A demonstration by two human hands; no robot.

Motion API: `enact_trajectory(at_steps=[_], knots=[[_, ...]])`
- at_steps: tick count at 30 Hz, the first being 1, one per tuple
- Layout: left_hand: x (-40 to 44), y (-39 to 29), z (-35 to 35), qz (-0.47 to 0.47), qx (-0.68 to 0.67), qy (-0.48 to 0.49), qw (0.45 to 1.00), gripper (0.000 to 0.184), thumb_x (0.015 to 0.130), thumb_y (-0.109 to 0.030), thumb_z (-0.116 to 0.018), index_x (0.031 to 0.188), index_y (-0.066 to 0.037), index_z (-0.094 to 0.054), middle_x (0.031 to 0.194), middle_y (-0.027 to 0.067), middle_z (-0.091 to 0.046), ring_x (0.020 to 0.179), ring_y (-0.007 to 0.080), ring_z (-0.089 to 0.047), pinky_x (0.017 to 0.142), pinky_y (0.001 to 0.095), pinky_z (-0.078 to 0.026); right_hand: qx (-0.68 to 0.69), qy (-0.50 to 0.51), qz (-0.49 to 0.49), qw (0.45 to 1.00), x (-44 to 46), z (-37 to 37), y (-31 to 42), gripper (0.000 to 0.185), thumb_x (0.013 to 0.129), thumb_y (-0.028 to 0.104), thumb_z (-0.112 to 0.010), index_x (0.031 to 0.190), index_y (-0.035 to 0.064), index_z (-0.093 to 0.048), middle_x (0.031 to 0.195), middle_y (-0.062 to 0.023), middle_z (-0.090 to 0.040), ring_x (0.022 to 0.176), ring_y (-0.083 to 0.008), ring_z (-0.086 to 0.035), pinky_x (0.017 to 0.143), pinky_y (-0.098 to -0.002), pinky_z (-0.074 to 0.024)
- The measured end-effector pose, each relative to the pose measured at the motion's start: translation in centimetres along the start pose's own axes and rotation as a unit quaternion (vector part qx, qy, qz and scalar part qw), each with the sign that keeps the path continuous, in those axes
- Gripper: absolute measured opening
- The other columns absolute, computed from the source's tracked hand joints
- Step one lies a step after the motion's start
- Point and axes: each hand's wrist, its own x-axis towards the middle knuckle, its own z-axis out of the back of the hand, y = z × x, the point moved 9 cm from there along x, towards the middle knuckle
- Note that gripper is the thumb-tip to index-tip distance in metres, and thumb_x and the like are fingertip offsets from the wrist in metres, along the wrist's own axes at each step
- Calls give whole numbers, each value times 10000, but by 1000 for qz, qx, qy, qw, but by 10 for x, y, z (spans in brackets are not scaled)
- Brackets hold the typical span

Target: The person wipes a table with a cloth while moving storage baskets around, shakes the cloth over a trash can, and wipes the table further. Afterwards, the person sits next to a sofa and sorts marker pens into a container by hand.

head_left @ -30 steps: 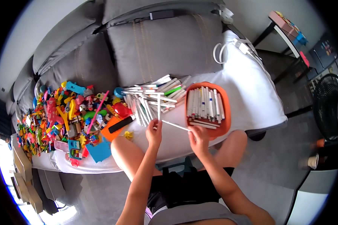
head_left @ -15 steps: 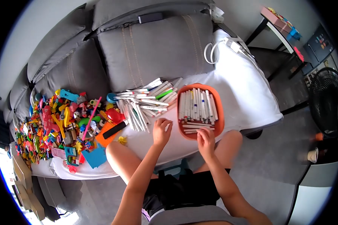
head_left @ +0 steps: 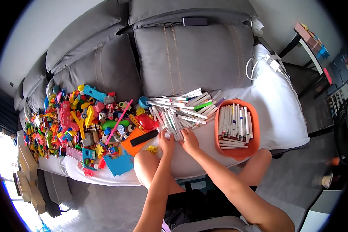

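Observation:
White markers [head_left: 193, 110] lie in a loose pile on the pale sofa cover, one of them bright green. At the pile's front edge, my left hand [head_left: 166, 143] has its fingers curled against the lower ends of several markers. My right hand [head_left: 189, 141] presses the same bunch from the right side, its fingers close together. The bunch sits between both hands, still resting on the cover. To the right stands an orange bin [head_left: 254, 141] holding many upright-lying markers, with several more lying crosswise at its front.
Many coloured small toys [head_left: 69, 120] cover the sofa's left part. A black bar [head_left: 144, 137] lies on an orange sheet, beside a blue piece [head_left: 119, 164]. Grey cushions [head_left: 205, 54] stand behind. A white cable [head_left: 253, 69] lies at the right, near a side table [head_left: 311, 54].
Both hands have left the area near the bin and moved to the marker pile. The markers held a second ago are out of the hands. The view has shifted.

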Motion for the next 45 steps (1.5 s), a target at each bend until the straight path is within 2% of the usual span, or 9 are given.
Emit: enact_trajectory(at_steps=[7,10,15,20,22,29,32,40,45], knots=[[-28,7,-26,-11,0,102,995,221,802,-222,-660,847,-6,-645,710,99,-618,572,193,-580,553,314,-466,122,-67,-93,986,-46,12,-46,217,779,173,-671,883,-11,-622,982,-137,-590,811,-303,-604,706,-376,-486],[-62,17,-39,186,-144,212,949,247,860,-235,-605,809,5,-637,692,72,-635,526,133,-562,487,289,-445,167,-115,-111,973,-67,22,-64,185,836,138,-640,937,-16,-623,862,-127,-610,635,-237,-626,575,-315,-487],[-74,0,0,169,-229,24,958,235,925,-183,-524,1020,24,-581,731,55,-651,563,87,-542,508,246,-433,229,-137,-135,954,-86,86,-39,169,854,124,-616,972,3,-617,764,-114,-625,582,-271,-592,553,-350,-471],[-80,-103,-3,-44,-56,53,996,237,848,-95,-583,1075,-30,-612,851,103,-645,707,220,-602,610,328,-473,-33,-231,64,970,-101,208,8,279,739,36,-651,1011,96,-634,855,-42,-634,776,-247,-560,735,-385,-430],[-85,-169,-24,-244,-17,97,965,263,794,-48,-605,1056,-46,-632,887,108,-638,844,276,-588,723,375,-469,-64,-247,22,967,-113,238,-10,263,703,-2,-631,947,92,-654,860,-51,-644,850,-268,-555,776,-404,-402],[-126,-238,-112,-396,78,271,874,284,781,-102,-603,1057,-146,-653,1000,14,-661,985,261,-552,908,395,-381,-73,-214,-55,973,-148,250,-97,308,667,-73,-586,947,39,-649,980,-105,-612,946,-325,-548,834,-410,-445],[-126,-235,-102,-418,43,233,877,265,773,-42,-588,1016,-118,-663,1038,48,-644,981,278,-555,886,405,-409,-67,-202,-45,976,-141,248,-91,318,654,-78,-572,943,34,-642,1009,-110,-601,946,-329,-548,836,-412,-446],[-62,-116,-26,-218,-18,111,969,171,778,1,-585,928,-50,-651,943,112,-607,891,318,-574,779,389,-470,83,-155,55,983,-92,179,-8,280,679,-63,-554,917,58,-639,908,-104,-613,851,-310,-584,746,-395,-480],[-36,-27,-15,-42,-38,175,983,333,788,-67,-605,1120,-83,-591,1020,154,-558,850,292,-573,698,377,-494,47,-26,62,997,-44,77,25,351,707,8,-591,1050,82,-608,1008,-107,-600,895,-300,-577,778,-393,-490]])
